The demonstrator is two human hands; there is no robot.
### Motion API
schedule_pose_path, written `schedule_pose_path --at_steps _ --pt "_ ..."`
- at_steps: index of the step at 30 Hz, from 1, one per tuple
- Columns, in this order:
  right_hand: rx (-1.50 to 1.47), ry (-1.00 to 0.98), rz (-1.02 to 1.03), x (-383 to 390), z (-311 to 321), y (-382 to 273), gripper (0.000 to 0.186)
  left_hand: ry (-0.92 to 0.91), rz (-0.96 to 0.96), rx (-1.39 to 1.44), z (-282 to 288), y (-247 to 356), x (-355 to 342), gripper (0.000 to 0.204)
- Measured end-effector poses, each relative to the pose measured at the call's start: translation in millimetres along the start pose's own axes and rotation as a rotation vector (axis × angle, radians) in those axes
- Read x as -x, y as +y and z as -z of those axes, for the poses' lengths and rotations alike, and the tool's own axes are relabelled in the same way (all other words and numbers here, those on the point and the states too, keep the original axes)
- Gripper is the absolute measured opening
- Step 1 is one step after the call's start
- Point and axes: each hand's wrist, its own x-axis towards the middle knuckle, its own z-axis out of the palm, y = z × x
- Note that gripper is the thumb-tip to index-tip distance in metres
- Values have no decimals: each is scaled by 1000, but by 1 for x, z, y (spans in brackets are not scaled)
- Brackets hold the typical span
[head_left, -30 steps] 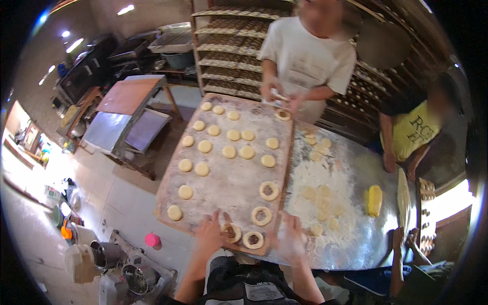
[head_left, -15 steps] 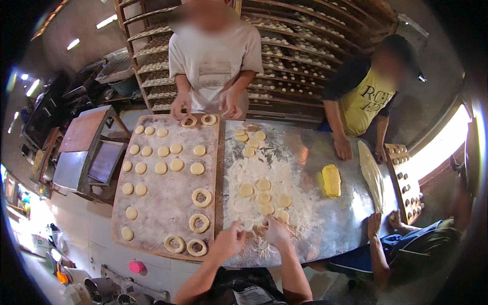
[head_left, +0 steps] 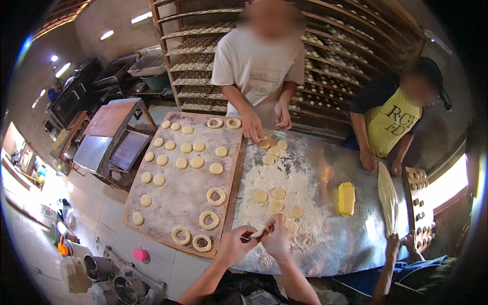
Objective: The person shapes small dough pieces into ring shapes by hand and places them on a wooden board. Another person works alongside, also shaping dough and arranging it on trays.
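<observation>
Pinched between both hands, a piece of dough point(head_left: 258, 233) is held just above the near edge of the metal table point(head_left: 325, 254); left hand point(head_left: 236, 245) has thumb and fingers closed on one end, right hand point(head_left: 277, 238) has its fingers closed on the other. Exact finger contact is partly hidden. Beyond the hands, discs point(head_left: 261, 196) lie on a patch of flour point(head_left: 306, 185). To the left, a wooden board point(head_left: 175, 203) carries further discs, with rings point(head_left: 209, 220) along its right side, near edge and far right corner. Across the table, a worker in a white shirt point(head_left: 259, 63) reaches one hand to discs at the far end. Farther right, a yellow block point(head_left: 346, 199) rests on bare metal, apart from a long dough sheet point(head_left: 387, 195). Another worker's hands point(head_left: 394, 243) are at the sheet's near end. A worker in a yellow shirt point(head_left: 395, 122) stands at its far end. Behind, a rack point(head_left: 179, 66) holds loaded shelves.
</observation>
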Motion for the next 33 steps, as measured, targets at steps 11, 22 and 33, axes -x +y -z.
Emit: schedule_pose_path --at_steps 11,22,33 --pt "-1358 -505 -243 -1 -37 -26 60 191 -448 432 30 -40 2 53" --pt "-734 -317 11 -6 -106 -70 59 449 -379 -210 86 -79 0 26" --pt "-1110 -326 -161 -26 -160 -88 90 361 -400 -165 140 -93 -7 23"
